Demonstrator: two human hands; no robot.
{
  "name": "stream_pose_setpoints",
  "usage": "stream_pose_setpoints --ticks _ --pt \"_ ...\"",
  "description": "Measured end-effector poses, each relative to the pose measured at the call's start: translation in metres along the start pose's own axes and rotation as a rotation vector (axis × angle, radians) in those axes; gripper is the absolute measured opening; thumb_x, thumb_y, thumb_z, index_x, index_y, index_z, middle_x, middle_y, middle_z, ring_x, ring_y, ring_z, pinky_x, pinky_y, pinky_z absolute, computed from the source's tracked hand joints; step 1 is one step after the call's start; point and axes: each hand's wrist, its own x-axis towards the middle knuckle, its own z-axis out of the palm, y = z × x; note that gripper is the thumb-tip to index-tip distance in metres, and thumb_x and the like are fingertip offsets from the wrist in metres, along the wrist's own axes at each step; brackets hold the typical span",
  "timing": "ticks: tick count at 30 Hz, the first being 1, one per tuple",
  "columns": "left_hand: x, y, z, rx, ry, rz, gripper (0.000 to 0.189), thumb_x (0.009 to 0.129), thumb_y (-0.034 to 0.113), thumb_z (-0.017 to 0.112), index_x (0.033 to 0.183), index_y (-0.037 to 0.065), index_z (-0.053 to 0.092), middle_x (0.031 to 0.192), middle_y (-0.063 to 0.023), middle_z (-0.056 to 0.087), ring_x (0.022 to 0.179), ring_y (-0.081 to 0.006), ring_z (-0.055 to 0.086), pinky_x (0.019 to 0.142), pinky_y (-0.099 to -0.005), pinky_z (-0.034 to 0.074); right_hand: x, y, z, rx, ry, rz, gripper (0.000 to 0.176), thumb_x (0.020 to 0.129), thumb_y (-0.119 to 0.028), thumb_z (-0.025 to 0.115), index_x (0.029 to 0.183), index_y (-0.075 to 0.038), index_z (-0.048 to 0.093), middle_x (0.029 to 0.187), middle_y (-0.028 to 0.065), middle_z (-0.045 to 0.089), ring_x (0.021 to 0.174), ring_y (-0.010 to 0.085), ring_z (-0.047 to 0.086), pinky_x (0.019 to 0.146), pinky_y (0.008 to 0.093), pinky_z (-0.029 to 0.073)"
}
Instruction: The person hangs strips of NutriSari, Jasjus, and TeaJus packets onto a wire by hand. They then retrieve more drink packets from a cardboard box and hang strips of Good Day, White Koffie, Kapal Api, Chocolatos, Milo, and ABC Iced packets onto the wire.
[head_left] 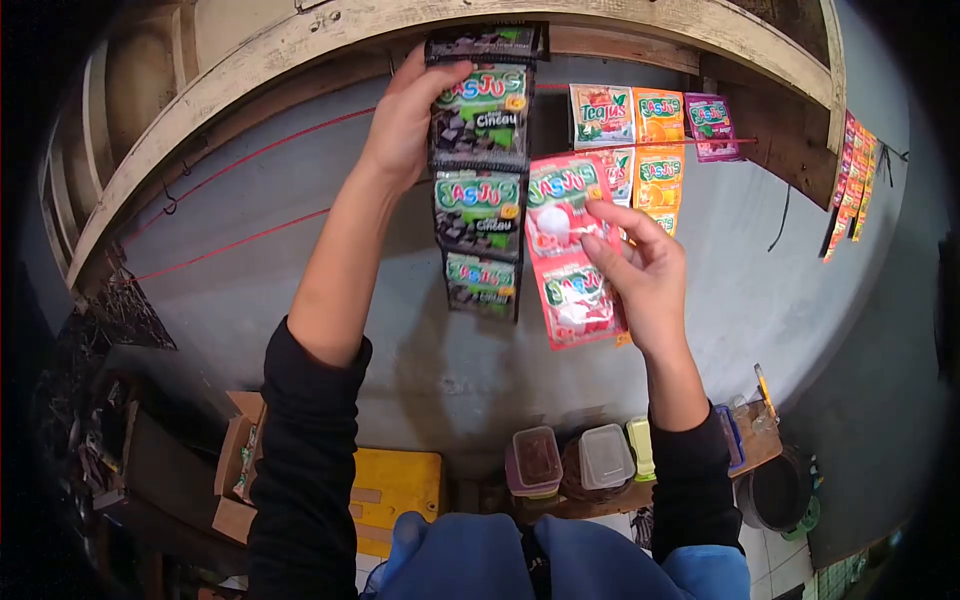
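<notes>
My left hand [412,108] is raised near the wooden beam, its fingers closed on the upper part of a strip of black Jasjus Cincau drink sachets [478,210]. The strip hangs down in several joined packets, its top folded over near the red string. Lower and to the right, my right hand [640,262] pinches a short strip of pink Jasjus sachets [572,265] between thumb and fingers. That pink strip overlaps the right edge of the black one and partly hides the sachets hanging behind it.
Teajus sachets [603,115], orange sachets [660,180] and a purple sachet [710,125] hang on red strings [270,150]. The wooden beam [300,55] arches above. Below stand lidded plastic containers [606,455], a yellow box [400,485] and a cardboard box [236,470].
</notes>
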Motion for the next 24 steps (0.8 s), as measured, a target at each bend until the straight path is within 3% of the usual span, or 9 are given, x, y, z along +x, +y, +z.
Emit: stream_pose_setpoints --ticks 2,6,9,10,12,16,20,23,24 --pt "0.008 0.002 0.0 0.056 0.021 -0.024 0.026 0.077 0.014 0.052 0.1 0.002 0.052 0.096 -0.0058 0.057 0.086 -0.0117 0.054 0.079 -0.0241 0.04 0.007 0.002 -0.001 0.031 -0.03 0.063 0.025 0.076 0.006 0.054 0.101 0.004 0.053 0.1 0.0079 0.055 0.082 0.0077 0.053 0.067 0.0185 0.044" --pt "0.028 -0.002 -0.011 0.38 -0.012 -0.078 0.032 0.075 0.023 0.055 0.099 0.0 0.054 0.095 -0.007 0.058 0.086 -0.0136 0.054 0.079 -0.0251 0.039 0.016 -0.007 -0.001 -0.092 -0.001 -0.123 0.03 0.075 0.008 0.052 0.105 0.005 0.049 0.102 0.0094 0.054 0.088 0.0104 0.053 0.073 0.021 0.043" --pt "0.03 -0.001 -0.006 1.005 0.101 -0.065 0.041 0.075 0.033 0.055 0.092 -0.004 0.056 0.094 -0.0159 0.059 0.087 -0.024 0.056 0.077 -0.031 0.042 0.033 -0.015 -0.004 -0.241 0.11 -0.234 0.038 0.071 0.008 0.052 0.108 0.005 0.047 0.104 0.0121 0.053 0.099 0.0155 0.05 0.083 0.0251 0.039" --pt "0.033 0.002 -0.002 1.009 0.106 -0.068 0.041 0.075 0.033 0.055 0.092 -0.004 0.056 0.094 -0.0159 0.059 0.087 -0.024 0.056 0.077 -0.031 0.042 0.042 -0.016 -0.007 -0.237 0.106 -0.231 0.038 0.071 0.008 0.052 0.108 0.005 0.047 0.104 0.0121 0.053 0.099 0.0155 0.05 0.083 0.0251 0.039" --pt "0.038 0.006 0.002 1.633 0.078 -0.052 0.043 0.077 0.036 0.049 0.091 -0.004 0.058 0.094 -0.0209 0.057 0.089 -0.0323 0.055 0.078 -0.0362 0.042 0.064 -0.015 -0.015 -0.526 0.103 -0.348 0.036 0.07 0.004 0.054 0.106 0.003 0.049 0.104 0.012 0.054 0.096 0.0165 0.052 0.082 0.0264 0.04" --pt "0.038 0.006 0.009 1.817 0.125 -0.224 0.042 0.081 0.037 0.044 0.09 -0.001 0.06 0.096 -0.0212 0.056 0.092 -0.0333 0.053 0.079 -0.0388 0.043 0.103 -0.032 -0.011 -0.881 0.176 -0.268 0.02 0.069 -0.007 0.058 0.089 -0.005 0.059 0.079 0.011 0.061 0.077 0.0215 0.059 0.07 0.0283 0.044" --pt "0.031 -0.004 0.013 1.959 0.105 -0.222 0.046 0.083 0.039 0.041 0.096 -0.004 0.052 0.094 -0.0222 0.056 0.088 -0.0357 0.054 0.08 -0.0413 0.042 0.134 -0.028 -0.009 -0.863 0.096 -0.342 0.019 0.068 -0.009 0.059 0.087 -0.007 0.061 0.078 0.0129 0.061 0.074 0.0257 0.059 0.069 0.0313 0.045" --pt "0.019 -0.009 0.008 1.997 0.253 0.0 0.034 0.077 0.025 0.053 0.105 0.005 0.051 0.106 -0.0165 0.05 0.096 -0.0335 0.048 0.074 -0.0374 0.044 0.135 -0.031 0.008 -1.06 0.037 -0.342 0.019 0.067 -0.008 0.057 0.085 -0.007 0.062 0.08 0.0179 0.06 0.076 0.0331 0.057 0.072 0.0362 0.044" --pt "0.01 -0.009 0.003 1.881 0.222 0.322 0.034 0.075 0.021 0.056 0.102 0.003 0.048 0.1 -0.0163 0.051 0.093 -0.0325 0.049 0.076 -0.0385 0.042 0.136 -0.027 0.009 -1.057 0.035 -0.339 0.019 0.067 -0.008 0.057 0.085 -0.007 0.062 0.08 0.0179 0.06 0.076 0.0331 0.057 0.072 0.0362 0.044"
